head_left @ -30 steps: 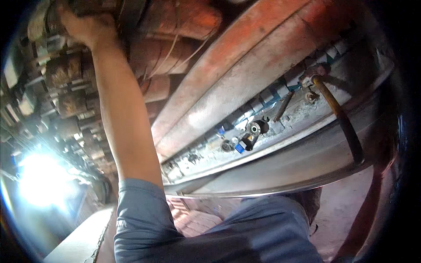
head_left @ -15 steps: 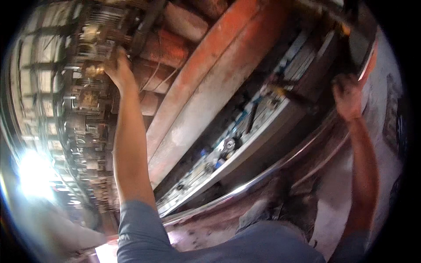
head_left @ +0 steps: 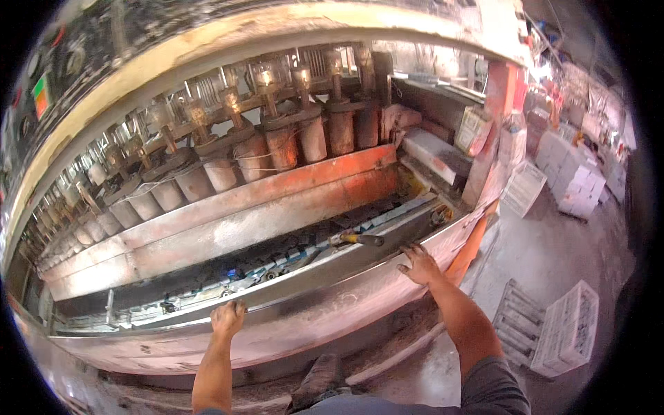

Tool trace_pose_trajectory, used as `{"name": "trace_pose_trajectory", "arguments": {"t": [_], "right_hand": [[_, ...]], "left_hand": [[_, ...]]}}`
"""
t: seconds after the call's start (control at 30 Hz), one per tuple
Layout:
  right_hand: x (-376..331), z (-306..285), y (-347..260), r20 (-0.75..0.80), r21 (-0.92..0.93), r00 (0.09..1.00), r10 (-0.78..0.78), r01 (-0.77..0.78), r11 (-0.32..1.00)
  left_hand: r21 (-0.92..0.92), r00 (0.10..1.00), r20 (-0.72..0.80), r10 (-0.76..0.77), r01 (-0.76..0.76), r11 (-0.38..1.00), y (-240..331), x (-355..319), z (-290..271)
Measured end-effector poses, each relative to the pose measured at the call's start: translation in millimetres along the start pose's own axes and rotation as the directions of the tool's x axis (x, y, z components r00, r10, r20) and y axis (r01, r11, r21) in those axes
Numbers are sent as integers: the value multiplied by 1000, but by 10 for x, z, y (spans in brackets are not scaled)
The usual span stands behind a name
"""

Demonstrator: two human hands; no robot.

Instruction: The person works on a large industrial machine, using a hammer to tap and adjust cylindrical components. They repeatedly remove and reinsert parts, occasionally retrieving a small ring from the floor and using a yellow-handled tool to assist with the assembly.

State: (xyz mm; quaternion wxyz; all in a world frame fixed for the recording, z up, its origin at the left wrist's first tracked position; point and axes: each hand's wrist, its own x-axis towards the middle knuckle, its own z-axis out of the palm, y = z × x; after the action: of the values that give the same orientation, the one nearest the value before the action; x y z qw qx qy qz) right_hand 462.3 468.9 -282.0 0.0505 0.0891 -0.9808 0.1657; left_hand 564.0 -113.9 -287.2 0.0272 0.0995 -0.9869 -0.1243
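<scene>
In front of me runs a long metal trough of a machine, edged by a metal rim [head_left: 315, 289]. My left hand [head_left: 228, 318] is closed over this rim, its fingers curled onto the edge. Farther right, my right hand [head_left: 420, 265] rests on the same edge with fingers spread. Just beyond it, a hand tool [head_left: 363, 239] with a black and yellow handle lies across the inner ledge; its working end is hard to make out. Small dark round parts [head_left: 270, 275] and a blue piece [head_left: 235, 274] sit along the ledge.
A row of grimy cylinders [head_left: 281, 146] with spindles stands behind an orange and white sloped panel [head_left: 242, 218]. A pale beam [head_left: 304, 17] crosses overhead. On the floor at right are a white plastic crate [head_left: 566, 328] and stacked white boxes [head_left: 574, 173].
My view has swung from a steep tilt to nearly level. My left hand has come from up by the spindles down to the rim; my right hand now lies on the rim too.
</scene>
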Motion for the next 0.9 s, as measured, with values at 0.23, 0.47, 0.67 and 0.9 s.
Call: {"name": "trace_pose_trajectory", "arguments": {"t": [0.23, 0.47, 0.67, 0.9], "right_hand": [[-127, -944, -626, -11, 109, 999, 41, -40, 993], [21, -1641, -1056, -282, 162, 947, -158, 209, 965], [185, 48, -1279, -155, 491, 876, 456, -333, 805], [411, 758, -1584, -376, 277, 718, 586, -517, 810]], "left_hand": [[32, 998, -28, -57, 58, 998, 33, 48, 180], [-4, 988, 154, 10, -9, 1000, 108, -107, 5], [-179, 980, 198, -20, 56, 982, -9, -199, -142], [-150, 984, 110, 137, -120, 981, -869, -240, -162]]}}
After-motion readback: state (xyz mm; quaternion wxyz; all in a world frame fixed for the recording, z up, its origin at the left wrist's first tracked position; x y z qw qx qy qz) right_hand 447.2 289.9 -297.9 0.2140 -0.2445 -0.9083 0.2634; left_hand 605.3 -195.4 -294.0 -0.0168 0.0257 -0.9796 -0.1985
